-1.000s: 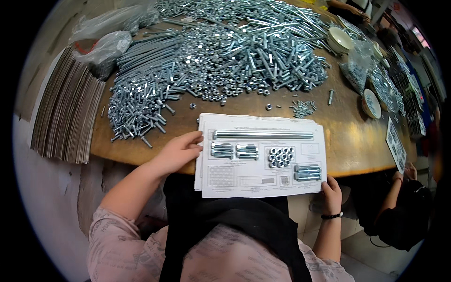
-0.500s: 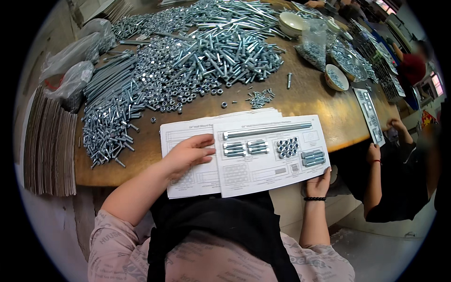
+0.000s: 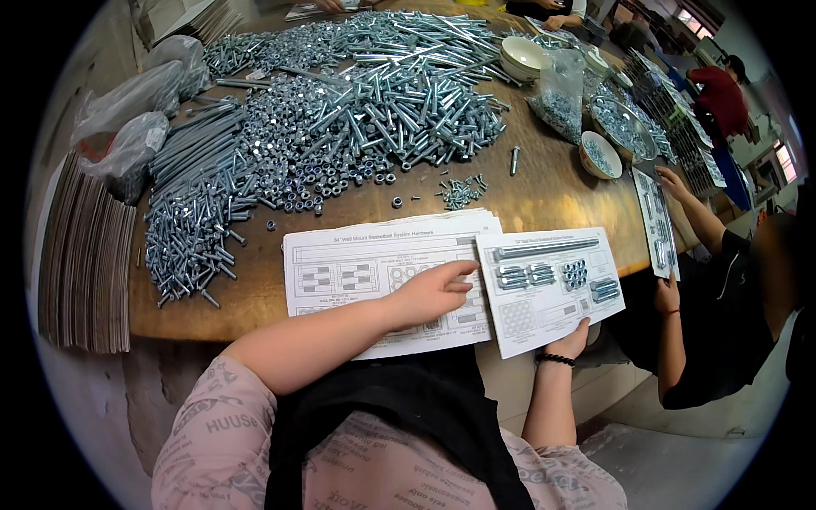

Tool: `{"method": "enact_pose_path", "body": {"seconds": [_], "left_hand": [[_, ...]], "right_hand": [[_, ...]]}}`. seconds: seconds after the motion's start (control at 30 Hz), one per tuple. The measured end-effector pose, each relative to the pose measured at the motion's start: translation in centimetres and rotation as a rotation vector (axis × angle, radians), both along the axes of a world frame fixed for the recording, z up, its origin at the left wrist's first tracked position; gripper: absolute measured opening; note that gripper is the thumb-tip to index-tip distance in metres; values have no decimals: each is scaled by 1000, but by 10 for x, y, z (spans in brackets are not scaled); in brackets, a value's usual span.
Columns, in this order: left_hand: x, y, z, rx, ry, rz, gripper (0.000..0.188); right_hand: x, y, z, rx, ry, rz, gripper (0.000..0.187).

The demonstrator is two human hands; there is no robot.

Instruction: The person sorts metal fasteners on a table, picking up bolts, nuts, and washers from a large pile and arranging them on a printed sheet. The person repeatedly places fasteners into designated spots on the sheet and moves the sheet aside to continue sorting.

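A white printed card point(image 3: 551, 316) carries a long bolt point(image 3: 544, 249), two groups of short bolts, a block of nuts point(image 3: 574, 274) and a bundle of thicker bolts point(image 3: 604, 291). My right hand point(image 3: 571, 341) grips this card by its lower right edge and holds it tilted beyond the table's front edge. At the card's left edge is my left hand point(image 3: 433, 296), fingers stretched out, over a stack of printed sheets point(image 3: 382, 234). Whether its fingertips touch the card I cannot tell. The stack lies at the table's front edge, showing outlined hardware drawings.
Heaped bolts point(image 3: 433, 115), nuts point(image 3: 289, 127) and rods point(image 3: 200, 140) cover the wooden table point(image 3: 544, 195). Small screws point(image 3: 461, 191) lie behind the sheets. Bowls point(image 3: 600, 155) and a plastic bag point(image 3: 558, 95) stand right. A co-worker beside me holds another card point(image 3: 653, 221). Stacked cardboard point(image 3: 85, 255) stands left.
The loaded card has moved right, uncovering more of the sheet stack. My left hand has followed it rightward across the sheets. The co-worker's far hand has risen toward their card's top.
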State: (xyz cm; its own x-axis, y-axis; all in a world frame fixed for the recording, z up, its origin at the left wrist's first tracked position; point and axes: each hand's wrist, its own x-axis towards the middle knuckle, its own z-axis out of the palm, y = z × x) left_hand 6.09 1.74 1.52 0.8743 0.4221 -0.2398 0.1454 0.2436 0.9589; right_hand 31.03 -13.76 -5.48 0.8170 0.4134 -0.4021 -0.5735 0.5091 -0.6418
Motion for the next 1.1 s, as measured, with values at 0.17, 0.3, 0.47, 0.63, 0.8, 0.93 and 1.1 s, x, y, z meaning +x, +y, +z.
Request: {"method": "enact_pose_path", "body": {"seconds": [0.17,0.3,0.47,0.63,0.8,0.93,1.1], "left_hand": [[-36,2,2,392,58,99,49],[-74,18,2,565,93,281,45],[-109,39,-8,889,197,349,44],[-120,50,-11,953,238,368,43],[-133,62,-10,1009,224,434,40],[-137,91,-14,1042,262,505,36],[-141,145,-24,1144,276,586,36]], "right_hand": [[48,4,-3,-46,18,1,52],[98,-2,-23,-44,2,17,55],[131,2,-33,-81,-45,0,54],[136,8,-34,-150,-119,-50,49],[116,-7,-25,-462,-355,-333,41],[35,39,41,-383,-722,-286,36],[-9,143,71,-306,-1092,362,22]]}}
